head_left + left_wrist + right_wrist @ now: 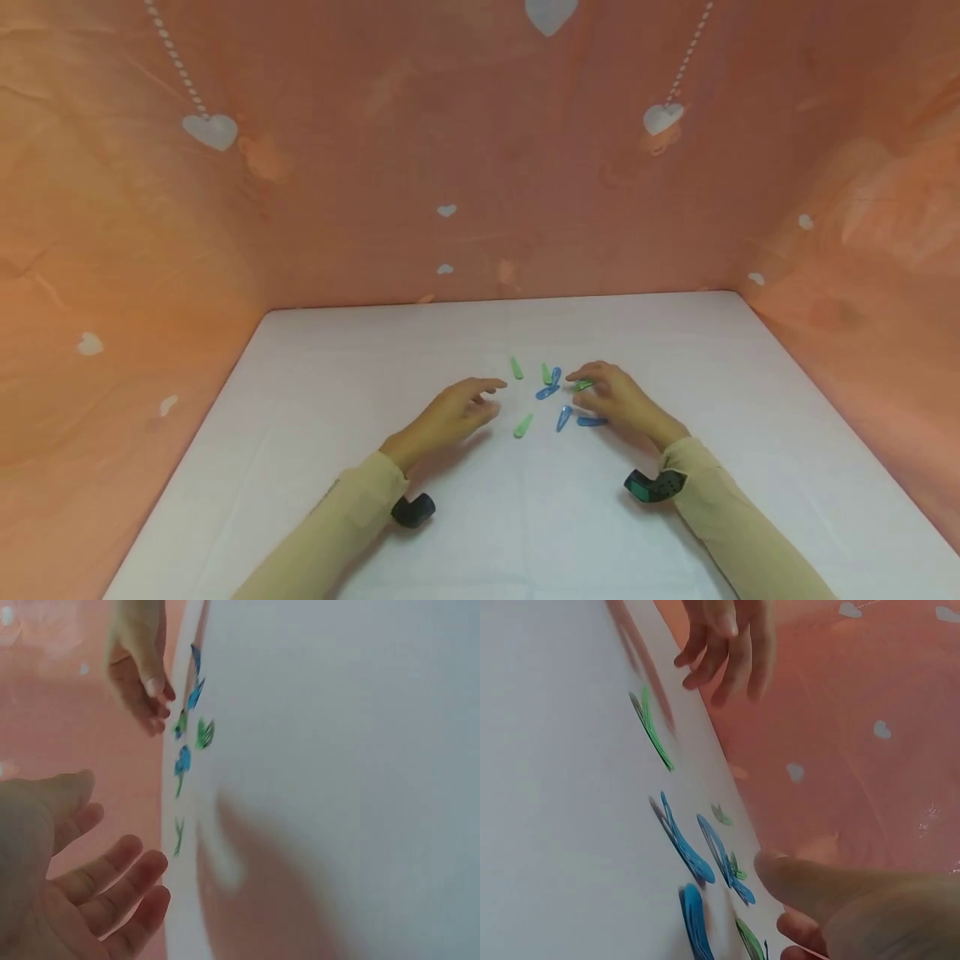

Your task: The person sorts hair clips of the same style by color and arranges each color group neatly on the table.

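Several green and blue snap hair clips lie scattered on the white table. My left hand [453,414] hovers to the left of them, fingers spread and apart from any clip. Nearest to it are a green clip [523,426] and another green clip [517,368] farther back. On the right side, my right hand [611,396] is over the clips with its fingers slightly bent. A green clip [582,385] shows by its fingertips; touch cannot be told. Just below that hand is a blue clip [592,422], with a second blue clip [564,418] beside it.
A blue clip [547,392] and a green clip [546,372] lie close together near the middle. Orange cloth [480,167] with white hearts encloses the white table [337,350] at the back and sides. Dark devices sit at both wrists.
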Motion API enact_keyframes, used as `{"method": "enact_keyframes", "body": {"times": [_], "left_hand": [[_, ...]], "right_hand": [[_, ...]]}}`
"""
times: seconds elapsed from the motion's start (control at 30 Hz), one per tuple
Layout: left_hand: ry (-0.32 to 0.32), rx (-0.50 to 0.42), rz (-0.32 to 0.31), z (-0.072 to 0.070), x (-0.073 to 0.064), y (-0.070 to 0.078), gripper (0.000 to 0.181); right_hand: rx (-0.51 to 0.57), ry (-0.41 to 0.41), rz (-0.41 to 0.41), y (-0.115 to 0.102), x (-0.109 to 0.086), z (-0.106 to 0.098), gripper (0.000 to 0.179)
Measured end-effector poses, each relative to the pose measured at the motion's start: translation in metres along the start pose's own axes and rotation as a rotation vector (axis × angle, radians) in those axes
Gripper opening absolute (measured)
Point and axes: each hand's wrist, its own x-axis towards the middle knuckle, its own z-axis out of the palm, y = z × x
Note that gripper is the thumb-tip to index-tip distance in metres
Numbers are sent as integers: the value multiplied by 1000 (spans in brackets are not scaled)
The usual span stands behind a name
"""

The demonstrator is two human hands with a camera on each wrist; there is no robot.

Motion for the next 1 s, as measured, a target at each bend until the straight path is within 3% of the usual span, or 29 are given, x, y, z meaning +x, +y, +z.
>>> {"method": "enact_keyframes", "body": {"times": [0.3,0.53,1.0], "left_hand": [[-93,-1,13,18,13,1,41],[-117,0,19,24,17,0,40],[-141,65,3,30,23,2,41]], "right_hand": [[64,-67,-58,-7,-3,6,22],[71,-105,-29,-7,-4,10,20],[39,-64,-28,1,-4,10,18]]}}
